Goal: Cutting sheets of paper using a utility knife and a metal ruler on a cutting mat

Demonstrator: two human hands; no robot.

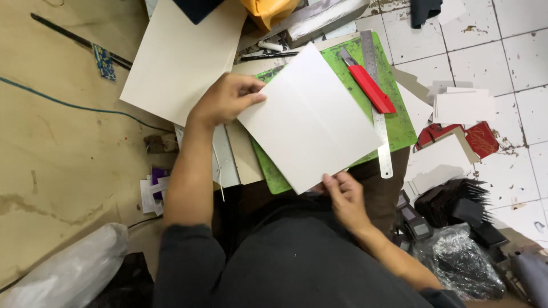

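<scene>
While both hands pinch it, the big white square card (311, 117) sits over the green cutting mat (399, 122). Left hand (225, 100) grips its top corner and right hand (342, 197) its bottom edge. A red box knife (368, 85) lies beside a long metal ruler (378, 108).

Matt white card (311, 117); shiny metal ruler (377, 108).

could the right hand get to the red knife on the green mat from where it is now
Probably yes. The red utility knife lies uncovered on the green cutting mat beside the steel ruler, but the right hand now pinches the white card.
</scene>
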